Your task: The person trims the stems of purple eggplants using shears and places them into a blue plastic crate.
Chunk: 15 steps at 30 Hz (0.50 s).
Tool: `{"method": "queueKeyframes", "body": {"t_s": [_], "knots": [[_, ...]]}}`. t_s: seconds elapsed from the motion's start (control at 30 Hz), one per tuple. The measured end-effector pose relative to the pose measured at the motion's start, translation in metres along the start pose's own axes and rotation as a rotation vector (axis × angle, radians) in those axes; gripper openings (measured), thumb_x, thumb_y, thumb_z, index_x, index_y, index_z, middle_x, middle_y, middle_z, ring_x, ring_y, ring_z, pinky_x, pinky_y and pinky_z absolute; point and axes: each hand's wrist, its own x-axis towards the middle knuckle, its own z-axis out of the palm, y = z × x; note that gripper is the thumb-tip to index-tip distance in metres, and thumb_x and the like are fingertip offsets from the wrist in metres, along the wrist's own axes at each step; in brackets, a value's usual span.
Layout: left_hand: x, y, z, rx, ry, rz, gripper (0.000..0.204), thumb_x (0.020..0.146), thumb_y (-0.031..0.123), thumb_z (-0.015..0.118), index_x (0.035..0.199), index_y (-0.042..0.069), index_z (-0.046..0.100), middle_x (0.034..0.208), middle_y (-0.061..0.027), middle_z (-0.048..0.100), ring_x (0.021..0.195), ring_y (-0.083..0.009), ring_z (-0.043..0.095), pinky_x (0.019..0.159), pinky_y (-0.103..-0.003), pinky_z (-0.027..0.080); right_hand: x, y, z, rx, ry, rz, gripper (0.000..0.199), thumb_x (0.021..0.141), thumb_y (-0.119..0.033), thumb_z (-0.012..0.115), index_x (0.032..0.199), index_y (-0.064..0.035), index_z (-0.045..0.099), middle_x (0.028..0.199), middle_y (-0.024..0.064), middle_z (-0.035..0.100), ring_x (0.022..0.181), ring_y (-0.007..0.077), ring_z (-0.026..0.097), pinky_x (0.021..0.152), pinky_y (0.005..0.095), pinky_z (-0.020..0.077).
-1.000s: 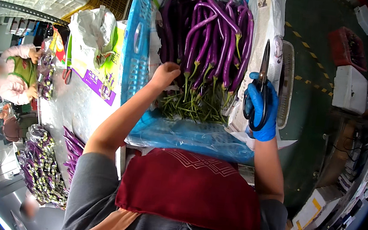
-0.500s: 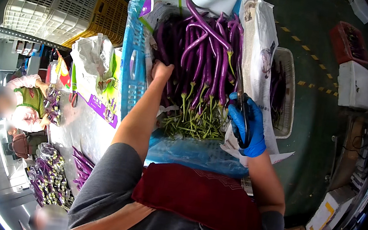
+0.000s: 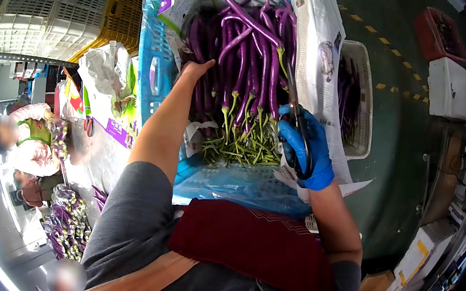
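Note:
Long purple eggplants (image 3: 243,59) lie heaped in a blue crate (image 3: 151,74), their green stems toward me. Cut green stem pieces (image 3: 244,148) are piled at the crate's near end. My bare left hand (image 3: 198,69) reaches in at the left side of the heap, thumb resting on the eggplants; its other fingers are hidden. My right hand (image 3: 313,152), in a blue glove, is closed round the dark handles of a pair of scissors (image 3: 293,103). The blades point away from me along the right side of the heap, by one eggplant's green stem.
Printed paper (image 3: 320,57) drapes over the crate's right side. Beyond it stands a pale crate (image 3: 369,104) with more eggplants. Stacked white and yellow crates (image 3: 57,13) are at far left. A co-worker (image 3: 36,133) handles bagged eggplants at the table (image 3: 91,163).
The whole view has shifted, so the crate sits farther left and higher. My left hand has moved slightly farther along the eggplants, its thumb now stretched out. The scissors stay in my right hand.

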Motion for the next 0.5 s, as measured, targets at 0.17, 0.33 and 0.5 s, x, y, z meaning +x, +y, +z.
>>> {"method": "queueKeyframes", "body": {"t_s": [0.17,0.33,0.5], "knots": [[-0.005,-0.001,-0.008,-0.159,-0.125,-0.012,0.075,0.064,0.051,0.069,0.110,-0.007,0.052,0.110,-0.0168,0.056,0.101,-0.0270,0.053,0.090,-0.033,0.039,0.004,0.005,0.004,-0.050,0.009,-0.044,0.036,0.077,0.001,0.061,0.112,-0.0040,0.051,0.098,0.0041,0.058,0.083,0.0081,0.056,0.068,0.0179,0.0477],[0.001,-0.016,-0.014,-0.509,-0.386,-0.039,0.066,0.067,0.040,0.071,0.116,0.000,0.049,0.113,-0.0115,0.054,0.105,-0.0236,0.050,0.093,-0.031,0.036,0.002,-0.002,0.011,0.018,0.014,0.019,0.034,0.078,0.000,0.060,0.110,-0.0041,0.052,0.095,0.0013,0.057,0.068,0.0033,0.054,0.052,0.0135,0.0433],[-0.063,0.011,-0.010,-0.694,-0.246,0.203,0.061,0.065,0.026,0.073,0.115,0.001,0.049,0.107,-0.0107,0.057,0.098,-0.0214,0.054,0.088,-0.032,0.040,0.004,-0.005,0.005,-0.007,-0.029,0.058,0.035,0.078,0.003,0.059,0.111,-0.0041,0.051,0.100,0.0042,0.057,0.077,0.0063,0.055,0.065,0.0159,0.0465]]}}
